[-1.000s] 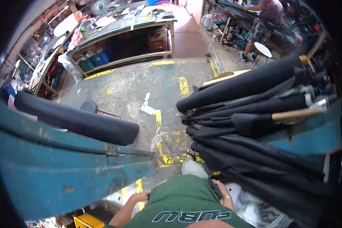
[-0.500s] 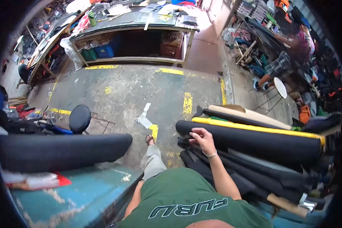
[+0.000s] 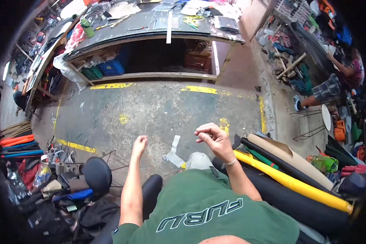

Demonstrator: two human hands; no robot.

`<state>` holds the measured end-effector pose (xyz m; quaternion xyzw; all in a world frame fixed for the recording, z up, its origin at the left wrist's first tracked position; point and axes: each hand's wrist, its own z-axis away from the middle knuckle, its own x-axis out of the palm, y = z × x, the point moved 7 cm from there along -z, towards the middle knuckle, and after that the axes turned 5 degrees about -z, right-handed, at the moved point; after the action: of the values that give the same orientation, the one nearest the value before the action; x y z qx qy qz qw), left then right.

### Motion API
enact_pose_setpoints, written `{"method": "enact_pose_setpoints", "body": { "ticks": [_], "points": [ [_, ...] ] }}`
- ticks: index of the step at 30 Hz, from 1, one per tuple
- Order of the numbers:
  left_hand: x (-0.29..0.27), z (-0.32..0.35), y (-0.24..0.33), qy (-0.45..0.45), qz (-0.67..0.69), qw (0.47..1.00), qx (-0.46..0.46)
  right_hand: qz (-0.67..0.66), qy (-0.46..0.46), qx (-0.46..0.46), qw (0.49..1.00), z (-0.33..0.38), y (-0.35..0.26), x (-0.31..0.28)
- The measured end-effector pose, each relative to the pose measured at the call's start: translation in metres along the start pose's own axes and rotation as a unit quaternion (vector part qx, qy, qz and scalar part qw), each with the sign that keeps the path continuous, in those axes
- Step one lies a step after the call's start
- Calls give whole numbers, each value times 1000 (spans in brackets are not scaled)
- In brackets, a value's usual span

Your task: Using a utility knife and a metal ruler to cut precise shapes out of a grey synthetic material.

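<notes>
At the floor's left edge, a black round stool (image 3: 96,175) stands beside a heap of rolled fabric and bags (image 3: 40,183). Just right of it, your left hand (image 3: 140,143) hangs in the air above the concrete floor (image 3: 150,110), clenched into a fist and grasping nothing that shows. A pale strip of material (image 3: 173,151) lies on the floor between your two hands, near your knee and touching neither hand. Your right hand (image 3: 212,138) is raised over the floor too, its fingers (image 3: 203,131) curled inward with the tips pinched together; you cannot tell whether anything thin sits between them. To its right, a yellow roll (image 3: 293,185) lies across black rolls (image 3: 297,203) and a tan roll (image 3: 290,156), stacked at the floor's right edge. At the far edge stands a cluttered workbench (image 3: 158,28).
</notes>
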<state>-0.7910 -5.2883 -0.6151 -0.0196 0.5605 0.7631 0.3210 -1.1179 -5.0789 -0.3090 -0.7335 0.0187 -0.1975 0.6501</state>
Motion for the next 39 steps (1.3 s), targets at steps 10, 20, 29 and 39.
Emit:
{"method": "enact_pose_setpoints", "body": {
  "ticks": [10,20,29,39],
  "points": [
    [-14,-159,-18,-16,69,991,-111,18,-126,131,983,-373,114,27],
    [-130,-285,36,99,200,922,-317,29,-146,43,988,-650,78,61],
    [-164,-696,391,-99,-30,991,81,88,153,165,970,-714,177,-31],
    [-26,-592,703,-448,20,696,560,108,359,199,906,-762,165,-122]
  ]
}}
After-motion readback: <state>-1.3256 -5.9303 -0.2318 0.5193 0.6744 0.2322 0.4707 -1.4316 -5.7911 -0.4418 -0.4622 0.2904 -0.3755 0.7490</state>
